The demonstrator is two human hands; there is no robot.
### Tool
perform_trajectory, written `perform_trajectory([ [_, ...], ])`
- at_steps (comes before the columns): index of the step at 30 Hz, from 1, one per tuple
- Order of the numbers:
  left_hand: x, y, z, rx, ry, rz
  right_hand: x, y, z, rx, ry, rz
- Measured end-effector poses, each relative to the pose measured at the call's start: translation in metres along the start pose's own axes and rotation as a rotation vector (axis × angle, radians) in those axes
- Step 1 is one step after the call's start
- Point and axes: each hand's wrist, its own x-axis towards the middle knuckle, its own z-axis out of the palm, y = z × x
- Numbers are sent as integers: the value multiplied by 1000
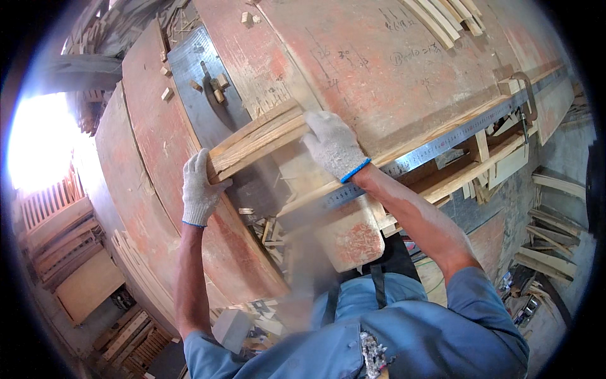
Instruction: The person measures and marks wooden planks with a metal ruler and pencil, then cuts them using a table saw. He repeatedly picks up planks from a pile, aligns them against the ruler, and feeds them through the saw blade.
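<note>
A short length of pale, rough-grained timber [260, 146] slants across the middle of the worn red worktable, its right end farther from me than its left. A lengthwise line runs along it; I cannot tell whether it is one piece or two laid together. My left hand [201, 189], in a white knit glove, grips the left end, with the thumb underneath. At the other end my right hand [333, 145], gloved in the same way with a blue cuff, closes its fingers on the wood. Just beyond the timber, a grey metal plate [189, 57] has a dark curved slot with small offcuts beside it.
A long steel ruler [454, 134] runs along the table's near right edge, with a C-shaped clamp [529, 98] at its far end. Several wood strips [435, 19] lie at the back right. Scraps [271, 237] fill a gap near me. Stacked timber [57, 234] stands at left.
</note>
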Motion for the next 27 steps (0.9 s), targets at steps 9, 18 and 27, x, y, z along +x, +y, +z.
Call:
perform_trajectory([
  [9,5,-3,-1,10,-24,7,-2,-4,4,-15,97,-36],
  [18,18,15,-14,-19,-79,-42,15,6,4,-47,10,-19],
  [27,22,17,-22,-32,-44,-56,74,-30,-13,-454,-106,-559],
])
